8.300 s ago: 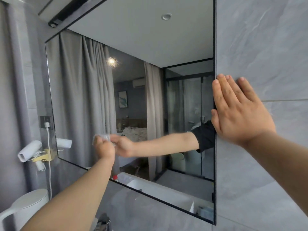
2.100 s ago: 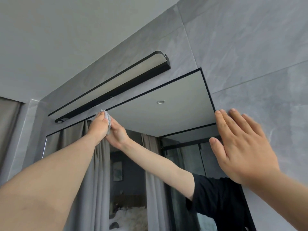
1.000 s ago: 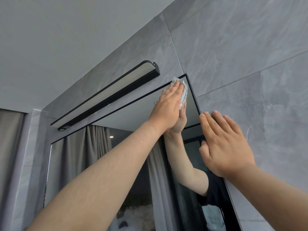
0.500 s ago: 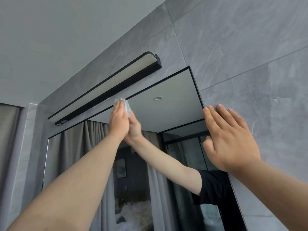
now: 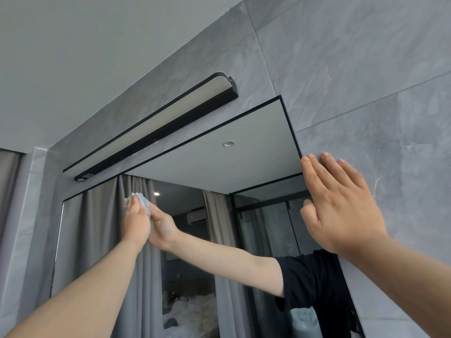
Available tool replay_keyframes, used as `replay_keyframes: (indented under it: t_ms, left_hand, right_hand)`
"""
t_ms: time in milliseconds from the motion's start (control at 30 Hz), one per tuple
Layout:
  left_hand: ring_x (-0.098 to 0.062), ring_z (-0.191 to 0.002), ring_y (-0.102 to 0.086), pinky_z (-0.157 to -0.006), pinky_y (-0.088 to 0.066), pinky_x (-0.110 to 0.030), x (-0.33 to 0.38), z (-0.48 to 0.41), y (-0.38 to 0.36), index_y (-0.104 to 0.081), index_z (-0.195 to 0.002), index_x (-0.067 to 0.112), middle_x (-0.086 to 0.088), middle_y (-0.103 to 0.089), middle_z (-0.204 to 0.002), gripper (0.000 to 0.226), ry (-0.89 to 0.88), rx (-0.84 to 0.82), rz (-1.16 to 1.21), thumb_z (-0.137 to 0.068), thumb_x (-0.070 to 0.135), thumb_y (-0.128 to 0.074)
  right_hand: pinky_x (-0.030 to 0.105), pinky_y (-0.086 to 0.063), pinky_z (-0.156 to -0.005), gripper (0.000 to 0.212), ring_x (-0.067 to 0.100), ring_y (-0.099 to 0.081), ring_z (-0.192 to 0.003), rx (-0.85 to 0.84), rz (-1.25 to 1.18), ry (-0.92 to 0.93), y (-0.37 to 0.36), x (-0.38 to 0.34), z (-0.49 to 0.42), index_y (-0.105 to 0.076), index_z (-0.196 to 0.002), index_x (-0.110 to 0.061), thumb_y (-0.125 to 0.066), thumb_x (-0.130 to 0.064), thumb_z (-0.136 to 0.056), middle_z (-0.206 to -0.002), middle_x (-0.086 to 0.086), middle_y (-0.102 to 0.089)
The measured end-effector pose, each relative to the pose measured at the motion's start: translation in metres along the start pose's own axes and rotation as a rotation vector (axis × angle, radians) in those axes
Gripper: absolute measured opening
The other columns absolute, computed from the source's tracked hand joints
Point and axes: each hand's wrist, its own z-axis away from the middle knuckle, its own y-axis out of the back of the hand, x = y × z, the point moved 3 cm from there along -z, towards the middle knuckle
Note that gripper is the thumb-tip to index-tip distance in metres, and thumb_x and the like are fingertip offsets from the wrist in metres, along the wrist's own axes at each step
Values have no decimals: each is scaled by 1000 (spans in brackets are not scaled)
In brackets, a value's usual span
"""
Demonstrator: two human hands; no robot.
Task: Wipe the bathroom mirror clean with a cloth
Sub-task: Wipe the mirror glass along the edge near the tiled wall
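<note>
Left hand (image 5: pixel 136 222) presses small bunched cloth (image 5: pixel 142 202) flat against mirror (image 5: pixel 219 162), upper-left area below top edge. Right hand (image 5: pixel 339 211) flat, fingers straight, braced across mirror's right edge onto wall tile (image 5: pixel 390 118). Risks: palm smudging cleaned glass; small wad slipping from under fingers; patches near corners missed.

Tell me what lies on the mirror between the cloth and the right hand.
In the head view, only bare mirror glass lies between the cloth under the left hand and the right hand; everything seen there is reflection.
</note>
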Motion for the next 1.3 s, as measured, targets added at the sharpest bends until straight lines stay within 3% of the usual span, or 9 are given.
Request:
replay_keyframes:
  t_ms: [233,467,700,833,1000,1300]
  left_hand:
    - [-11,-151,-3,-124,-3,-35,85,24,-24,-15,-157,21,4,-8,-165,51,-321,-64,-82,-106,24,-23]
    - [3,-143,8,-120,5,-24,182,76,-58,-9,-157,21,5,-3,-165,50,-633,-184,-81,-108,23,-19]
    - [-6,-149,7,-120,10,-25,260,123,-91,-9,-158,19,3,-3,-165,52,-851,-228,-95,-106,19,-18]
    - [-14,-152,5,-120,10,-28,291,138,-102,-12,-157,15,-1,-3,-166,54,-865,-245,-114,-105,14,-25]
    - [-11,-151,9,-120,10,-27,283,131,-100,-7,-158,17,1,2,-166,55,-854,-255,-123,-105,15,-23]
    - [-12,-151,1,-120,6,-26,152,56,-53,-11,-157,18,0,-4,-165,52,-476,-121,-70,-106,15,-21]
  right_hand:
    - [46,-20,-119,71,36,-38,-142,36,-41,2,1,0,0,-42,-146,2,-28,-28,-84,-146,18,-50]
    - [46,-22,-117,66,39,-45,-136,76,-101,19,2,2,1,-49,-140,3,-29,-21,-81,-135,14,-61]
    - [45,-22,-117,65,39,-45,-136,87,-104,21,2,3,1,-50,-140,3,-29,-21,-83,-134,15,-61]
    - [45,-21,-117,65,39,-46,-136,85,-112,27,1,5,1,-51,-139,2,-32,-19,-81,-135,15,-61]
    - [46,-23,-117,65,39,-45,-137,79,-105,27,0,5,1,-50,-140,2,-30,-20,-82,-135,15,-61]
    - [45,-21,-117,66,39,-45,-136,79,-92,25,0,4,1,-49,-140,3,-28,-22,-83,-134,16,-61]
